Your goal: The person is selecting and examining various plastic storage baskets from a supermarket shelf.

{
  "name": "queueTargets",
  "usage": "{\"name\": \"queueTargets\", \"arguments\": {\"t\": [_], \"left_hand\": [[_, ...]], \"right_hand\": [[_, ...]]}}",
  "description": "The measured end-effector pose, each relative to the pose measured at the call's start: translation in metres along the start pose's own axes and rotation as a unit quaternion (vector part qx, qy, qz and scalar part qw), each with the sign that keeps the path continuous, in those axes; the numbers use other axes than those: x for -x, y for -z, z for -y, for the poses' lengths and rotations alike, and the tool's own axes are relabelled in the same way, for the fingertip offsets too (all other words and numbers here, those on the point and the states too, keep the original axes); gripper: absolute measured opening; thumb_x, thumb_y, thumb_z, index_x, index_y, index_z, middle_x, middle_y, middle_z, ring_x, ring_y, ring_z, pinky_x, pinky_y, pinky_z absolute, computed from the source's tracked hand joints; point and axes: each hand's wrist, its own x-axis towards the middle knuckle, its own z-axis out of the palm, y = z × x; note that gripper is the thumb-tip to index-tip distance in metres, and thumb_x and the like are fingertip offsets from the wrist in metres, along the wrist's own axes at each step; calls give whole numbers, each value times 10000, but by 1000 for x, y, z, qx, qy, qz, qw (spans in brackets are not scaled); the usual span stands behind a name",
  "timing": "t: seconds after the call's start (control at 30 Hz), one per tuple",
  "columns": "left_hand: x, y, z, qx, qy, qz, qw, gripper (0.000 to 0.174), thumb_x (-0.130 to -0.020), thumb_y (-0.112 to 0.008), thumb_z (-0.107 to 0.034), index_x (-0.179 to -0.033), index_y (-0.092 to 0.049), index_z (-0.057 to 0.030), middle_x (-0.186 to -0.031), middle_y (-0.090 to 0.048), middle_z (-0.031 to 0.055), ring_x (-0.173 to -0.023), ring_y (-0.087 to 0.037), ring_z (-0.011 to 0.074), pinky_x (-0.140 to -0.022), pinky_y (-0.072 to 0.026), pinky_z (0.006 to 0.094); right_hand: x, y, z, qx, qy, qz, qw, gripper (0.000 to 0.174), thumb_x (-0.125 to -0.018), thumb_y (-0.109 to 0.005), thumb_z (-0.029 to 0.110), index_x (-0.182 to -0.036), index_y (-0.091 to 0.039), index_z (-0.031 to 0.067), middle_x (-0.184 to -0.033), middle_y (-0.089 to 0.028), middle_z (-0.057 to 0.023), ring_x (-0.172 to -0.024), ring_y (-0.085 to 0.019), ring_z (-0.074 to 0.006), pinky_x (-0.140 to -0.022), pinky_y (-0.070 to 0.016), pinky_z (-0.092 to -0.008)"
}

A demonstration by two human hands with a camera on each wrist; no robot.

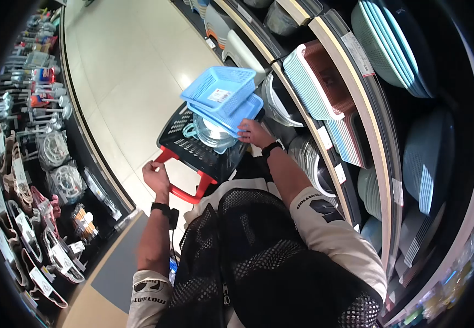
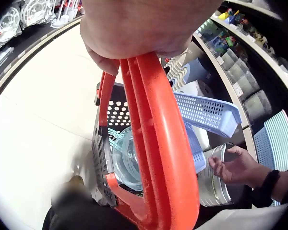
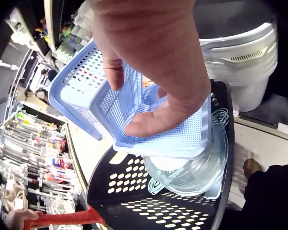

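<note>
Handle of red plastic [image 2: 168, 143] gripped by the left hand [image 1: 156, 177], fingers curled over its left side. Right hand [image 1: 254, 134] farther right: fingers loosely bent and a little spread, thumb apart, nothing held; whether the skin meets the plastic beside it, cannot tell.

Next out, upper blue basket [image 1: 237, 79], perforated, tilted, lying on lower blue basket [image 1: 245, 115] and shifted toward the far left; white label [image 1: 219, 96] inside the upper one. Right hand at the near right edge of the pair. Both sit atop black shopping basket [image 1: 175, 127], toward its far right. Below them, inside it: clear round container [image 3: 197, 179], pale-blue loops [image 1: 186, 131] at its left.

Near side, black mesh vest [image 1: 258, 257] on the person; black band [image 1: 271, 148] on right wrist.

Right, stacked pale-green baskets [image 1: 301, 82], brown basket [image 1: 332, 76] at the stack's right end; blue tubs [image 1: 425, 158] farther right. Left, hanging brushes [image 1: 59, 103], bagged white coils [image 1: 54, 147] nearer. Between, pale tiled floor [image 1: 122, 65] runs to the far side
</note>
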Motion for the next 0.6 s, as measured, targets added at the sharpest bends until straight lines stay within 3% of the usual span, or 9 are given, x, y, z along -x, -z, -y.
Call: {"name": "queueTargets", "arguments": {"t": [0.03,0.07,0.13,0.2,0.27,0.33,0.4,0.5,0.6], "left_hand": [[1,0,-6,7,12,-14,1000,209,-809,-682,-126,-939,-680,38,-969,-650,163,-824,-645,266,-803,-530,359],[1,1,-9,9,11,-10,1000,174,-796,-681,-113,-899,-675,27,-993,-642,167,-841,-641,268,-811,-527,361],[2,7,-8,34,12,28,999,130,-777,-681,-101,-843,-662,9,-1049,-632,169,-872,-639,269,-825,-524,363],[3,9,-9,34,22,33,999,92,-762,-680,-85,-797,-647,-6,-1093,-622,168,-894,-638,271,-836,-522,365],[2,10,-16,33,14,38,999,78,-760,-679,-73,-791,-648,-9,-1101,-620,170,-904,-641,271,-845,-524,365],[3,10,-22,46,31,27,998,57,-757,-674,-58,-781,-646,-14,-1102,-620,174,-953,-639,285,-861,-524,369],[2,12,-20,36,-6,20,999,67,-770,-689,-54,-786,-658,4,-1106,-635,195,-977,-644,301,-876,-518,368],[-1,11,-19,49,-1,24,999,52,-773,-684,-41,-790,-663,4,-1120,-630,203,-1021,-636,320,-887,-513,370],[3,10,-11,54,5,30,998,50,-774,-683,-47,-792,-670,-2,-1119,-631,193,-994,-644,303,-868,-521,362]], "right_hand": [[-7,4,-8,-35,8,12,999,429,-868,-623,447,-1153,-510,145,-1216,-507,-121,-1069,-554,-279,-904,-508,-491],[-20,8,-11,-36,10,14,999,429,-868,-623,447,-1153,-510,145,-1216,-507,-121,-1069,-554,-279,-904,-508,-491],[-22,-6,-3,-222,68,-137,963,541,-821,-622,551,-1180,-505,165,-1222,-485,-101,-1147,-504,-302,-981,-413,-594],[-13,-12,4,-258,73,-114,957,679,-790,-599,675,-1236,-502,172,-1261,-474,-89,-1170,-462,-307,-973,-356,-618],[-24,-9,5,-175,65,-194,963,729,-795,-627,692,-1294,-497,177,-1274,-481,-75,-1123,-481,-289,-955,-359,-593],[-83,22,-27,38,110,-241,964,512,-883,-675,518,-1208,-581,133,-1057,-631,-71,-977,-636,-251,-780,-508,-495],[-108,35,-46,-18,172,-208,963,403,-927,-652,436,-1098,-610,73,-910,-656,-62,-822,-678,-218,-612,-542,-393],[-102,33,-45,18,170,-277,946,400,-908,-674,411,-1022,-599,35,-899,-649,-101,-756,-676,-238,-587,-563,-379],[-58,-2,-12,-81,89,-296,947,494,-853,-712,401,-1128,-583,12,-924,-640,-111,-683,-656,-249,-521,-547,-357]]}}
